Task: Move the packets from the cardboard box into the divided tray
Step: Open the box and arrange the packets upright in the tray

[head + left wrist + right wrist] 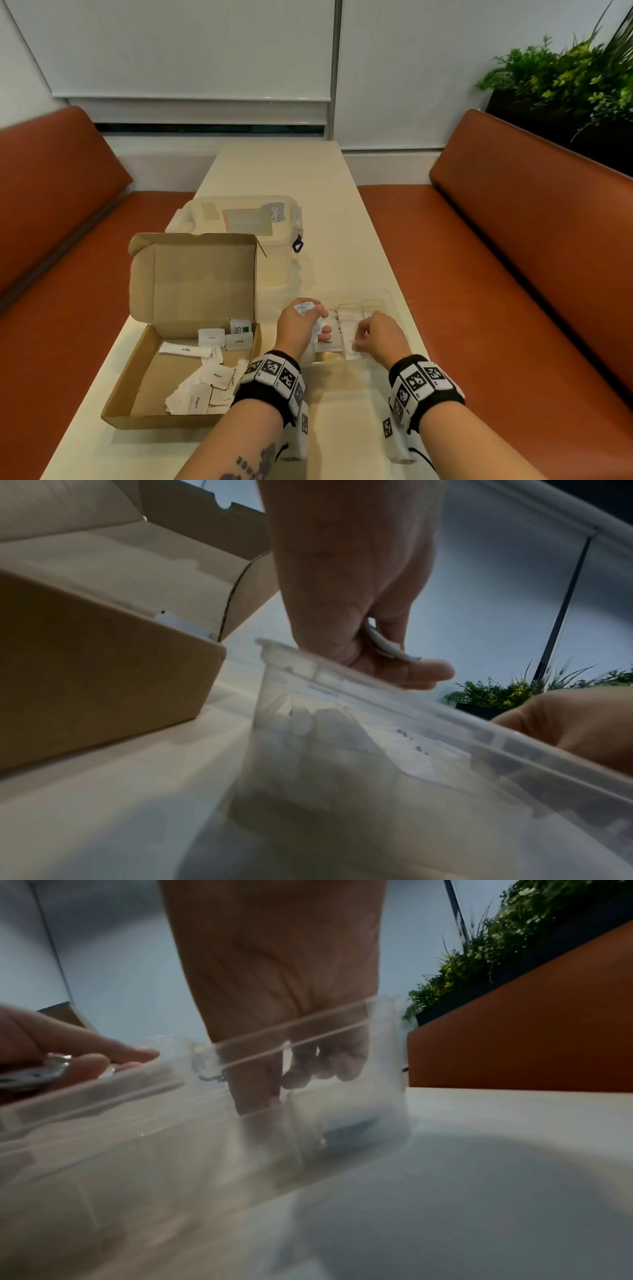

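Cardboard box point(144, 387) at nine o'clock holds loose packets point(205, 387); left hand point(301, 325) pinches a few packets point(306, 309) over the divided tray point(387, 305), right hand point(380, 335) fingers curled inside it.

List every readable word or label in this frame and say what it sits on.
"Sugar": long sachet in the cardboard box.
"Pepper": box packets; one packet in the divided tray.
"Salt", red, blurred: box packet.
"Ste...", cut off: green-marked packet.
"ClayG", uncertain: lidded plastic container.
Fine print on the packets the left hand holds: too small to read.
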A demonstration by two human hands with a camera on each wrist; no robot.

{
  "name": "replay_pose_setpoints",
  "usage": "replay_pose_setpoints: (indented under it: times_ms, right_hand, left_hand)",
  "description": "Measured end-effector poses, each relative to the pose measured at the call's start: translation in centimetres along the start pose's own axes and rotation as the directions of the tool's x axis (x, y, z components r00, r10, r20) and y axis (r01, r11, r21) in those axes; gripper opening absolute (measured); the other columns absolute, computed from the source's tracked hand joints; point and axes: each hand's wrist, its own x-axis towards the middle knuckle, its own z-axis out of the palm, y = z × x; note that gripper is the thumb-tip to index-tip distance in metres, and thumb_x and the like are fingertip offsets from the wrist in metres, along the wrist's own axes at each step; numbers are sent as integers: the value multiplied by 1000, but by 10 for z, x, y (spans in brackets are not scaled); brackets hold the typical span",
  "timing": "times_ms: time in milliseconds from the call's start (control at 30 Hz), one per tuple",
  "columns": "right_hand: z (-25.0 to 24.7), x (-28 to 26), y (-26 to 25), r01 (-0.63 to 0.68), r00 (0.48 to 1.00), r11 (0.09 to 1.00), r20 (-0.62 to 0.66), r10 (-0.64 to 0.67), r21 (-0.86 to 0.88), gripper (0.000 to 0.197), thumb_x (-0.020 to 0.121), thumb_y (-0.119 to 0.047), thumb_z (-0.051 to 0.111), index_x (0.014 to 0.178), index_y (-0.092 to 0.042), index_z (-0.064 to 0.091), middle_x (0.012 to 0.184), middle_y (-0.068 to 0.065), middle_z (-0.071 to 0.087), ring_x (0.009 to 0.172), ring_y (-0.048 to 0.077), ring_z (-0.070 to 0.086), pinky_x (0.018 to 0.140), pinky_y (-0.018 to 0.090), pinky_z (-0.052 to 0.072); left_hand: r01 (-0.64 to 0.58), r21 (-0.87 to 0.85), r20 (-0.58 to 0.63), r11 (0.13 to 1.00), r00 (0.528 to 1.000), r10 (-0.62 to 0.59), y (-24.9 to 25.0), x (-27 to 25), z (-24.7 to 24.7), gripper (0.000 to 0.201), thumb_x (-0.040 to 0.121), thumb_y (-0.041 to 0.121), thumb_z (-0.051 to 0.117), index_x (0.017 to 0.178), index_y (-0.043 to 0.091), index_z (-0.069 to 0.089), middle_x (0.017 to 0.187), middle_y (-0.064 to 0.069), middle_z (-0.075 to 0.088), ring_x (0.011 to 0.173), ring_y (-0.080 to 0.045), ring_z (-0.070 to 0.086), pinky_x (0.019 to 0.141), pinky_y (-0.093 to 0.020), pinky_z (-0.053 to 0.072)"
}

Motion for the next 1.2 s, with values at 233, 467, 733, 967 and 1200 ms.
replay_pose_setpoints:
  times_ms: [233,467,733,967,1200]
  right_hand:
    - [0,2,-3,87,993,992,89,-80,-87,38,68,-7,71,58,-23,38,67,-9,45,60,10,43,51,20,32]
    - [3,1,-5,71,996,993,67,-65,-95,36,71,-2,64,59,-23,36,64,-9,42,60,11,43,50,20,29]
    - [-15,1,-31,144,982,891,-173,-76,430,21,85,-31,67,77,-12,62,69,-3,59,62,8,49,58,19,39]
    - [-18,-9,-51,57,984,731,84,-156,680,37,70,-15,82,98,-11,57,69,-3,58,59,8,55,51,18,43]
    - [-13,-10,-39,-74,990,604,132,-52,793,26,75,-4,77,95,-4,59,78,7,65,67,17,64,60,23,54]
  left_hand:
    - [14,-15,-25,1000,1000,-14,1,0,-3,8,94,7,54,98,0,54,84,-20,60,48,-25,57,45,-28,52]
    - [78,-167,22,983,997,-76,3,-3,0,16,100,16,45,96,1,49,74,-20,53,47,-24,51,42,-26,47]
    - [12,-49,49,999,999,-9,1,-4,-6,21,96,20,53,98,1,60,80,-20,67,58,-27,65,53,-33,58]
    - [-65,204,-41,977,996,75,3,-5,-8,16,82,26,73,89,16,62,99,-17,67,95,-39,65,84,-55,53]
    - [128,8,59,992,990,-128,5,-7,-6,17,94,23,57,100,7,59,106,-22,63,88,-35,64,72,-46,59]
